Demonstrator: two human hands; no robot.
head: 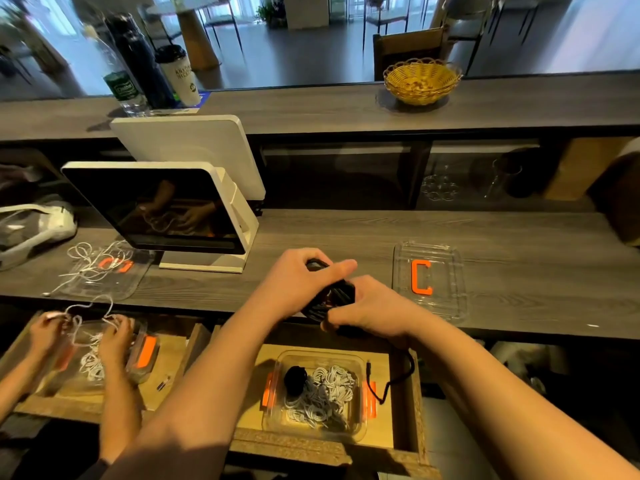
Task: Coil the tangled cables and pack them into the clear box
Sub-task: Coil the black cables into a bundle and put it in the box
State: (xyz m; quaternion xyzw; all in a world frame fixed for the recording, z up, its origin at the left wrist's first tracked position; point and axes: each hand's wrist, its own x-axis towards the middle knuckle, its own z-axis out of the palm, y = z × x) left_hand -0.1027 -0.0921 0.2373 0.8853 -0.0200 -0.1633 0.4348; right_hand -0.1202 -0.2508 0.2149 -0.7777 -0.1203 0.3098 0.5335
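Coiling in progress, head view only. Left hand [304, 282] and right hand [372, 311] both grip the black cable [334, 299] above the front edge of the counter [346, 233]. The left hand's fingers curl round the top of the bundle; the right hand clamps the lower side. Likely one hand pins the loops while the other feeds turns on. The cable's loose tail [391, 379] hangs down from the right hand, over the right side of the open drawer [412, 410], plug end free. So the winding looks unfinished.

Clear box [360, 427] sits in the drawer directly under the hands, handy for a straight drop. Orange latches on both short sides. Inside: a mass of coiled white cables [322, 393] filling most of the floor, plus one black coil [295, 379] at the left rear. Room left looks tight, though I can't tell the depth.

The box's lid [450, 306], clear with an orange "C", lies flat on the counter just right of the hands, parked out of the way until packing ends.

Far left: a second person's hands [79, 336] work white cable over another clear box [138, 368] in a neighbouring drawer. A tangle of white cables [93, 263] rests on another clear lid beside the POS terminal [162, 209]. Wicker basket [420, 81] sits on the upper ledge, contents blurred.
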